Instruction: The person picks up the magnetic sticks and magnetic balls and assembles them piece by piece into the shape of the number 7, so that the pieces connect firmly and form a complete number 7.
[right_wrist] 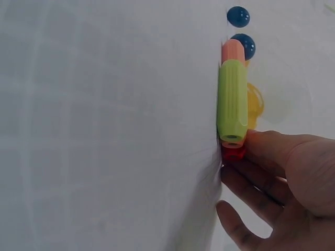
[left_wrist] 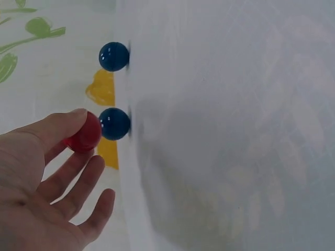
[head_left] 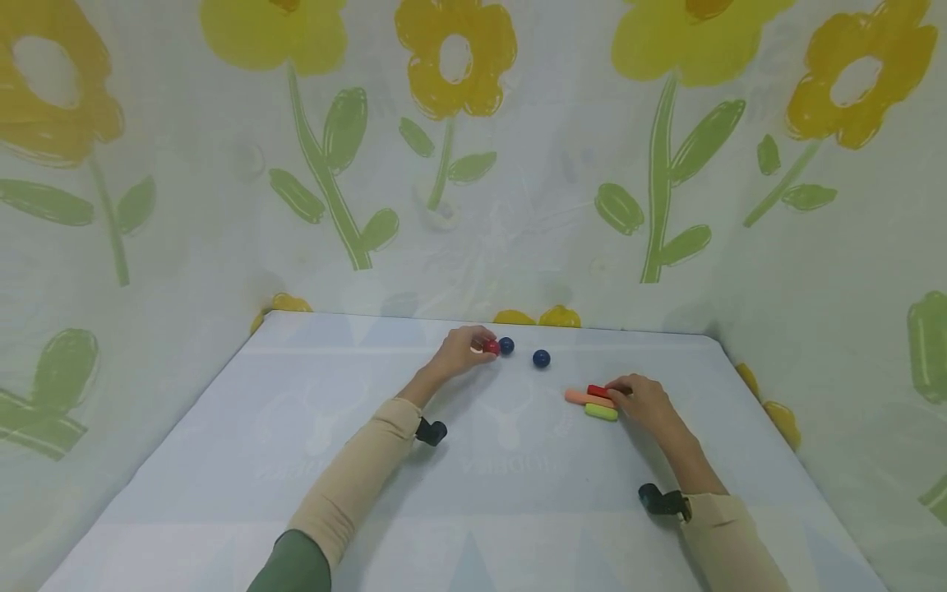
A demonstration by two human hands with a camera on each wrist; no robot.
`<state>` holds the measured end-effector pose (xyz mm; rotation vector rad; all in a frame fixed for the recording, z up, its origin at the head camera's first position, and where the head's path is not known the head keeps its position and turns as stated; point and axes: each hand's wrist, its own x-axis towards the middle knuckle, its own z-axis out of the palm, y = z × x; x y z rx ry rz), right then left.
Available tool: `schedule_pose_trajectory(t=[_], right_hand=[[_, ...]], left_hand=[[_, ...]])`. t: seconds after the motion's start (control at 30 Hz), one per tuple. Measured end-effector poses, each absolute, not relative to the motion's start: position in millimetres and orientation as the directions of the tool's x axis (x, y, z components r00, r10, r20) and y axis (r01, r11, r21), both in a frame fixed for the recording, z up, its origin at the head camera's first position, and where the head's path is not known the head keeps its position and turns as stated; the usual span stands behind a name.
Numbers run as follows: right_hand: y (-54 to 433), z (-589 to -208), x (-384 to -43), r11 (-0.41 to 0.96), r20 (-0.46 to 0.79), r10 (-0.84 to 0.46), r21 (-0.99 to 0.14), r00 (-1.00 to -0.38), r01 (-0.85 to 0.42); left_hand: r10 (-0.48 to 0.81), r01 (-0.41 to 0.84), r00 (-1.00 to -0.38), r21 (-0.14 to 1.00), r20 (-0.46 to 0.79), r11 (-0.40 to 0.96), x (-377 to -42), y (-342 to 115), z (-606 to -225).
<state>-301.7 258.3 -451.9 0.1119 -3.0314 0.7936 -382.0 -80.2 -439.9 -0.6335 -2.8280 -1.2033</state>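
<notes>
My left hand [head_left: 457, 353] pinches a red ball [left_wrist: 86, 135] between thumb and fingertips near the table's far edge. Right beside that ball is a dark blue ball [left_wrist: 115, 124]; a second dark blue ball [head_left: 542, 358] lies a little further right. With thumb and fingers, my right hand [head_left: 645, 401] grips the near end of a short red stick [head_left: 597, 390]. Alongside lie a longer salmon stick [head_left: 575, 396] and a short lime-green stick [head_left: 602, 413], close together. In the right wrist view, the green stick [right_wrist: 233, 99] hides most of the other two.
Both hands work over a white table [head_left: 510, 477] with faint printing. Behind it and at its sides hangs a pale sheet [head_left: 518, 205] patterned with yellow flowers and green leaves. Each wrist carries a small black camera, such as the left one [head_left: 432, 432].
</notes>
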Motion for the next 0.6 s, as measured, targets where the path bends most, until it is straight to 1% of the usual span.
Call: schedule_pose_trajectory(t=[0.33, 0.6], right_hand=[[258, -453, -302, 0.871, 0.022, -0.058, -0.487, -0.998, -0.061], [259, -455, -303, 0.868, 0.015, -0.054, -0.494, -0.998, -0.055]], left_hand=[[0.423, 0.392, -0.895, 0.694, 0.138, 0.604, -365, -83, -428], [0.48, 0.429, -0.868, 0.681, 0.129, 0.593, -351, -81, -429]])
